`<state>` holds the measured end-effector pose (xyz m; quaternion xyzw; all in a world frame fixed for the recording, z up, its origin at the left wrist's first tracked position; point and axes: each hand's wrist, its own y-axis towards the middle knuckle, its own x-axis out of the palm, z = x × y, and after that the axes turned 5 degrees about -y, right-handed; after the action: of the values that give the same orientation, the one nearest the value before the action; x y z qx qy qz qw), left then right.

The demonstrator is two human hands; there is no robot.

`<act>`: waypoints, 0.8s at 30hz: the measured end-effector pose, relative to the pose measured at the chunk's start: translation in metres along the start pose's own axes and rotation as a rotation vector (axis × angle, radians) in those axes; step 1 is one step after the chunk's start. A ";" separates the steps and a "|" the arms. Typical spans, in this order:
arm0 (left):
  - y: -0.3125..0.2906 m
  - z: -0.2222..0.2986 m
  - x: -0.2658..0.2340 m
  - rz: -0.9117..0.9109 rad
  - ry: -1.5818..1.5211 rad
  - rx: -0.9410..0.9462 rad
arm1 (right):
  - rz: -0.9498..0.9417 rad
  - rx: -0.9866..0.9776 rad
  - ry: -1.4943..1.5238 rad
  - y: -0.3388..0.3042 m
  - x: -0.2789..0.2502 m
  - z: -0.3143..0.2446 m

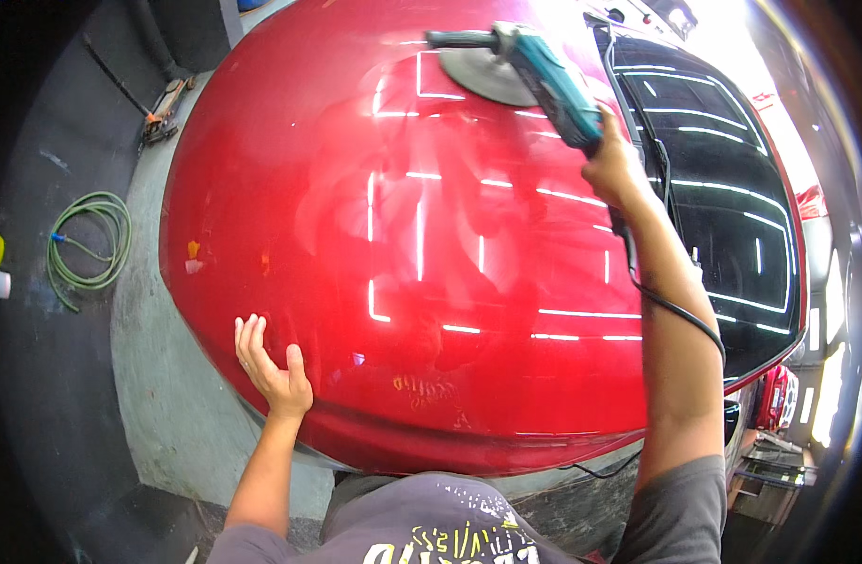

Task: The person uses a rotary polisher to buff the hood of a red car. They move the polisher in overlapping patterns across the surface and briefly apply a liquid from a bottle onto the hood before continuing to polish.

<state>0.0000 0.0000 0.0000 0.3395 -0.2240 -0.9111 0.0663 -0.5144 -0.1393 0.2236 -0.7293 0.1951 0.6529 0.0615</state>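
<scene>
My right hand [616,162] is wrapped round the rear grip of a teal and black rotary polisher [555,86]. Its round pad [482,77] lies against the far part of a glossy red car hood [290,179]; the black side handle points left with no hand on it. From the tool's rear a black cord [673,305] runs along my right forearm. My left hand [273,368] rests at the near left edge of the hood, fingers stretched out and holding nothing. Hazy swirl marks and reflected light strips show across the paint.
The dark windshield [713,197] with its wiper lies right of the hood. A coiled green hose [90,246] hangs at the dark left wall, with a floor jack [166,111] farther back. Racks or stands [774,475] are at the lower right.
</scene>
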 end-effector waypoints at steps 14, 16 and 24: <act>-0.005 0.006 0.006 0.012 -0.017 -0.007 | -0.030 0.106 -0.017 -0.010 -0.010 -0.007; 0.000 0.005 0.004 0.015 -0.009 0.008 | 0.013 0.145 -0.042 -0.017 -0.016 0.030; 0.000 0.002 -0.004 0.007 0.030 0.001 | -0.089 0.452 0.015 -0.044 -0.060 0.087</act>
<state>0.0021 0.0018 0.0037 0.3522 -0.2246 -0.9056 0.0728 -0.5833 -0.0567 0.2632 -0.7096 0.3045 0.5839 0.2507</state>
